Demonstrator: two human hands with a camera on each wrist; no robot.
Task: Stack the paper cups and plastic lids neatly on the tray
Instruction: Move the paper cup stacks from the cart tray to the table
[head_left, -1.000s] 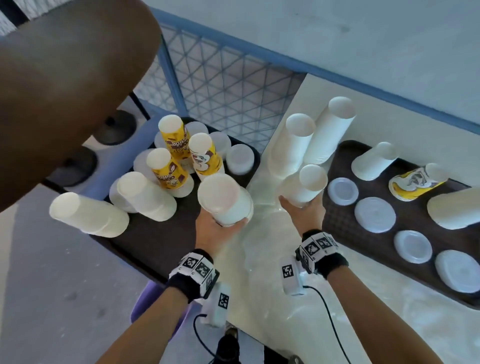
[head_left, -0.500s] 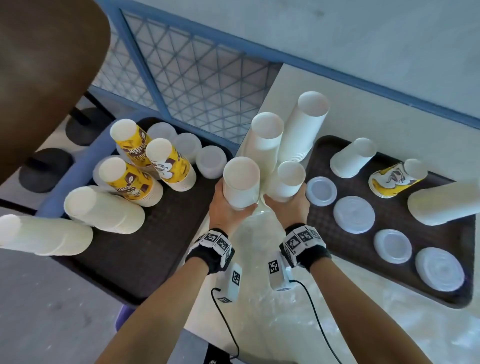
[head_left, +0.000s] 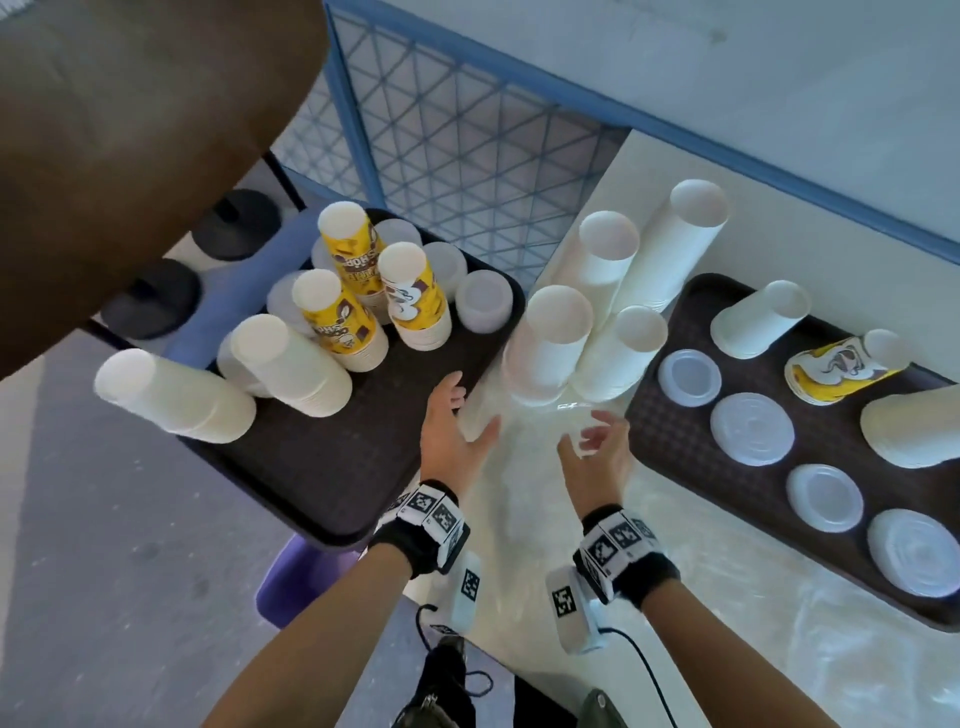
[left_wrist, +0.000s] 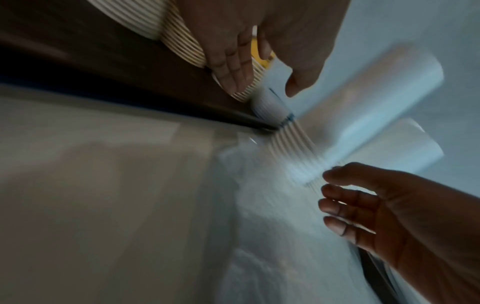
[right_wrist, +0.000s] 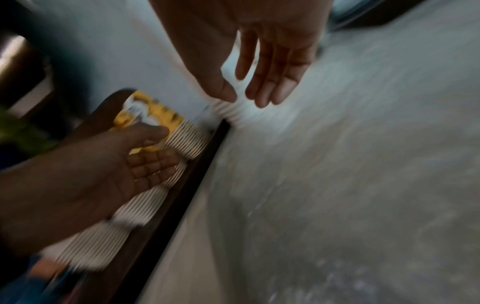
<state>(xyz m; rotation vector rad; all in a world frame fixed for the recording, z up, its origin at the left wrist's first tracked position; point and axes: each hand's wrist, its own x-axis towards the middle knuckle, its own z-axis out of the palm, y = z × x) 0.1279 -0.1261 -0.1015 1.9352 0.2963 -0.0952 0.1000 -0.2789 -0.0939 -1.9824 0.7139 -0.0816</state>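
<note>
Several white cup stacks (head_left: 551, 343) stand upside down on the pale table between two dark trays. My left hand (head_left: 462, 415) hovers just in front of them, fingers spread and holding nothing. My right hand (head_left: 584, 434) is beside it, also empty, with fingers loosely bent. The left tray (head_left: 332, 467) carries yellow printed cup stacks (head_left: 410, 296), white stacks (head_left: 291, 364) and lid piles (head_left: 480, 306). The right tray (head_left: 691, 441) has flat plastic lids (head_left: 751, 428) and cups lying on their sides (head_left: 753, 322). The left wrist view shows my left hand (left_wrist: 262, 90) empty near the stack rims.
A brown round tabletop (head_left: 130, 130) overhangs the upper left. A blue-framed mesh railing (head_left: 467, 140) runs behind the trays. The left tray juts past the table edge over the floor. A wrinkled clear plastic sheet (head_left: 519, 509) covers the table by my wrists.
Both hands let go of the white cup stacks they were holding and drew back toward me. Those stacks now stand on the table between the trays.
</note>
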